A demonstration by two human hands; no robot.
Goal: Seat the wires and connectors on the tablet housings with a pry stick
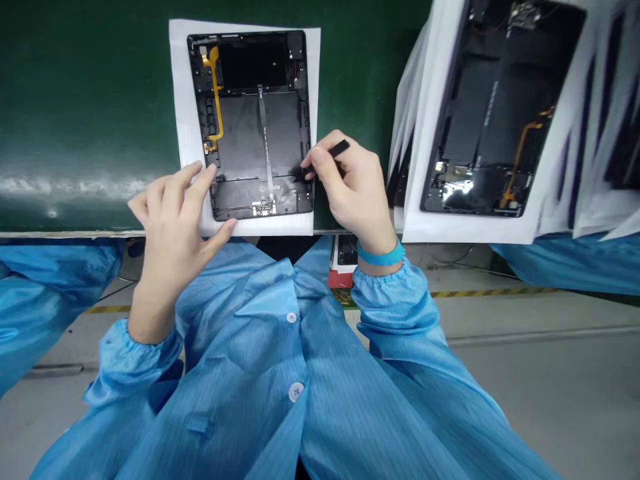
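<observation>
An opened black tablet body (253, 127) lies on a white sheet (180, 100) on the green belt. Inside it run a yellow flex cable (216, 93) and a grey ribbon (265, 133). My left hand (173, 223) rests on the tablet's lower left corner, fingers spread and flat, steadying it. My right hand (350, 183) pinches a small black tool (330, 155), whose tip touches the tablet's right edge near the bottom.
A stack of more opened tablets on white sheets (480, 120) lies to the right on the green belt (85, 100). Blue sleeves of other people show at the far left (45, 293) and right (575, 263). A small red-and-white object (341, 263) sits below the belt's edge.
</observation>
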